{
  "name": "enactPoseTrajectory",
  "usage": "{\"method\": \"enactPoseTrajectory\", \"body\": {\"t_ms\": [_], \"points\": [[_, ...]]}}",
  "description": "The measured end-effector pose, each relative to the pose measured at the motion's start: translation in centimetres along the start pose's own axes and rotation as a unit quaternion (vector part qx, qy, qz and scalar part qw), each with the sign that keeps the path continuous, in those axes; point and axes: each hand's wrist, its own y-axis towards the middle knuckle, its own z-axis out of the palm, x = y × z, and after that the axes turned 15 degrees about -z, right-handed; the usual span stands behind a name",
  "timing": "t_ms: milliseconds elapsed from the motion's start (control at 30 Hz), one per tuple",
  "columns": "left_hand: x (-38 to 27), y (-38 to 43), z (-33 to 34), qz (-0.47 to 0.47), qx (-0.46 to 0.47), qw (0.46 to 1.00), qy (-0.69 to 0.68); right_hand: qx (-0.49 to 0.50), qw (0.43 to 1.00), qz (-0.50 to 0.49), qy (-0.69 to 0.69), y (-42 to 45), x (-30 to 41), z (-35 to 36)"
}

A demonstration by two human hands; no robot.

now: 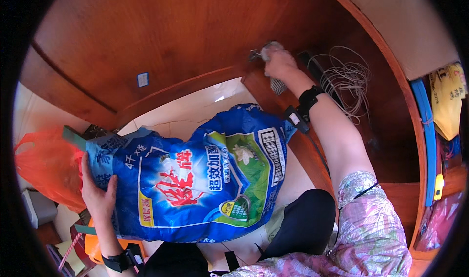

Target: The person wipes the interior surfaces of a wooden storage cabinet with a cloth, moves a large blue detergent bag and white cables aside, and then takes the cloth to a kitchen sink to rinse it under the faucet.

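A large blue laundry detergent bag point(183, 181), bulging and printed with writing, lies across the space before my knees. My left hand point(97, 189) grips its left end, with thumb and fingers spread over the plastic. My right hand point(281, 65) reaches far forward into the wooden cabinet. Its fingers close on a crumpled greyish cloth point(270, 51); a striped portion point(278, 86) hangs below the palm. Close to the fingertips is a small metal piece point(253, 55), too blurred to identify. Motion blur hides the exact finger positions.
Coiled pale cable point(348, 80) lies inside the cabinet beside my right forearm. Upright wooden panel point(190, 31) stands ahead. An orange-red plastic bag point(51, 167) sits at left, near a grey bin point(39, 207). A blue strip-shaped object point(425, 141) and yellow packet point(445, 104) flank the cabinet's right edge.
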Motion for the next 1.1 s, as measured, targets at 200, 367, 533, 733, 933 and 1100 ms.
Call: {"method": "enactPoseTrajectory", "body": {"t_ms": [200, 367, 533, 733, 933, 1100], "points": [[-0.2, 0.1, -0.1, 0.029, -0.027, 0.999, 0.004, -0.044, 0.964, -0.074, 0.252, -2.4, -5.6, 2.0], [0.0, -0.1, 0.0, 0.032, -0.039, 0.999, 0.019, -0.181, 0.886, 0.141, 0.403, -0.3, -5.1, -1.3], [-0.9, 0.0, 0.3, 0.028, -0.023, 0.999, 0.005, -0.104, 0.963, 0.167, 0.185, 4.2, -3.6, 1.4], [0.0, 0.0, -0.1, 0.033, -0.034, 0.999, 0.015, -0.105, 0.992, -0.027, 0.066, -0.3, -1.2, 2.4], [-0.3, -0.1, -0.1, 0.04, -0.034, 0.998, 0.017, -0.177, 0.944, 0.087, 0.266, -0.5, -4.4, 1.5], [-0.7, -0.1, 0.3, 0.03, -0.024, 0.999, 0.011, -0.155, 0.93, 0.131, 0.305, 3.2, -3.4, 3.0]]}}
